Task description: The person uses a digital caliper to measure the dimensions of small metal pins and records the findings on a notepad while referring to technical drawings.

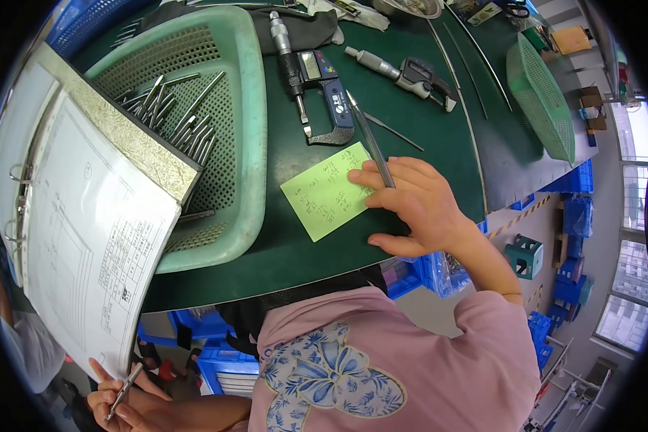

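My right hand (417,205) rests on the table's near edge with its fingertips on a yellow-green sticky note (325,193) covered in handwriting. A slim dark pen (371,140) is tucked between its fingers, tip pointing away; the thumb is spread apart. At the lower left, my left hand (119,403) pinches a short metal pin (124,390) beside the lower corner of an open ring binder (86,223) with a drawing page. The binder leans over a pale green plastic basket (246,137), where several metal pins (194,133) lie, partly hidden by it.
Beyond the note lie a digital micrometer (313,93) and a second micrometer (410,75). A thin metal rod (394,132) lies near the pen. Another green basket (540,101) stands at the right. Blue crates (572,277) and a green stool (524,255) stand on the floor.
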The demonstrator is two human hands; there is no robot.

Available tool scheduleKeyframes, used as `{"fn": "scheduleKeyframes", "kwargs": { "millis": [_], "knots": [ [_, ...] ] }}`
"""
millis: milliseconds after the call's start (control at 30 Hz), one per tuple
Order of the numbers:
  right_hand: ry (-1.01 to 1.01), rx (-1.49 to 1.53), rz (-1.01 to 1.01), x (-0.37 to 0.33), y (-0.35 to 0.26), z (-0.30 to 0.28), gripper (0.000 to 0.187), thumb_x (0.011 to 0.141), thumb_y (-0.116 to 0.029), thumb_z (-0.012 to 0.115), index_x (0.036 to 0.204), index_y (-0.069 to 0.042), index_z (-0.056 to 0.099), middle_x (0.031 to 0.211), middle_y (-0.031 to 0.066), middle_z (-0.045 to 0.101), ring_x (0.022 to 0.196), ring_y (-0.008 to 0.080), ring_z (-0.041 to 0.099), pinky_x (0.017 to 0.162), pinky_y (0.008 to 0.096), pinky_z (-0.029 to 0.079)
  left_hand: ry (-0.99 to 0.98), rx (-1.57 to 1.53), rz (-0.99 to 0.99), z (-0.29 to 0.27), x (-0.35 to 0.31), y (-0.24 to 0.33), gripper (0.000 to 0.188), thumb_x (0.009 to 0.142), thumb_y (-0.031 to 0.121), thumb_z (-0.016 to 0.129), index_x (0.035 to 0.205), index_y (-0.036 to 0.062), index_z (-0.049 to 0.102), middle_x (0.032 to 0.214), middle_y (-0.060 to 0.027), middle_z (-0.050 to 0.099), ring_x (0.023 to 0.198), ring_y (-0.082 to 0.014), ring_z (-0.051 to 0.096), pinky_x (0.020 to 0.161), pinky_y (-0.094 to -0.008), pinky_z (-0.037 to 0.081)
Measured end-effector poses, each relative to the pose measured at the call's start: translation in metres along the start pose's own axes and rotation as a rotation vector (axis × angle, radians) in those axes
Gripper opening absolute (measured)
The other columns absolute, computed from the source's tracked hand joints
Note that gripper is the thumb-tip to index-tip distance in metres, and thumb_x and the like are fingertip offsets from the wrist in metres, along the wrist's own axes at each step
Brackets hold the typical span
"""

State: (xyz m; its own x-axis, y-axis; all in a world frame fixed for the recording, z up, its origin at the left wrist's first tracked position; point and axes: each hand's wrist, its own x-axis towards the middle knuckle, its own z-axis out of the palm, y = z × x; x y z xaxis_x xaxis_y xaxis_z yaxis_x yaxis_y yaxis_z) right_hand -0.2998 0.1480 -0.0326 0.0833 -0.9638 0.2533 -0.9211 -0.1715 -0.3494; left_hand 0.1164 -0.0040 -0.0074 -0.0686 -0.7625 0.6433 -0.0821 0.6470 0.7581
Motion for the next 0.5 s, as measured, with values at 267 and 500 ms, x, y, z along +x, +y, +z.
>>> {"fn": "scheduleKeyframes", "kwargs": {
  "millis": [267, 500],
  "knots": [
    [0.010, 0.010, 0.002, 0.0011, 0.0015, 0.0003, 0.038, 0.069, -0.031, 0.070, 0.096, -0.010, 0.055, 0.121, 0.0094, 0.060, 0.109, 0.0313, 0.056, 0.092, 0.0437, 0.042, -0.025, 0.009, -0.022, -0.0019, -0.0031, -0.0049, 0.020, 0.091, 0.007, 0.042, 0.106, -0.0007, 0.053, 0.090, -0.0086, 0.048, 0.083, -0.0212, 0.050, 0.106, -0.0661, 0.019],
    [0.040, 0.020, -0.029, 0.0025, 0.0035, 0.0003, 0.041, 0.065, -0.026, 0.072, 0.098, -0.010, 0.053, 0.121, 0.0078, 0.058, 0.101, 0.0304, 0.057, 0.083, 0.0415, 0.045, -0.052, -0.021, -0.021, -0.0070, -0.0029, -0.0069, 0.019, 0.090, 0.004, 0.044, 0.106, 0.0013, 0.054, 0.093, -0.0091, 0.049, 0.084, -0.0214, 0.053, 0.107, -0.0664, 0.017]
  ]
}}
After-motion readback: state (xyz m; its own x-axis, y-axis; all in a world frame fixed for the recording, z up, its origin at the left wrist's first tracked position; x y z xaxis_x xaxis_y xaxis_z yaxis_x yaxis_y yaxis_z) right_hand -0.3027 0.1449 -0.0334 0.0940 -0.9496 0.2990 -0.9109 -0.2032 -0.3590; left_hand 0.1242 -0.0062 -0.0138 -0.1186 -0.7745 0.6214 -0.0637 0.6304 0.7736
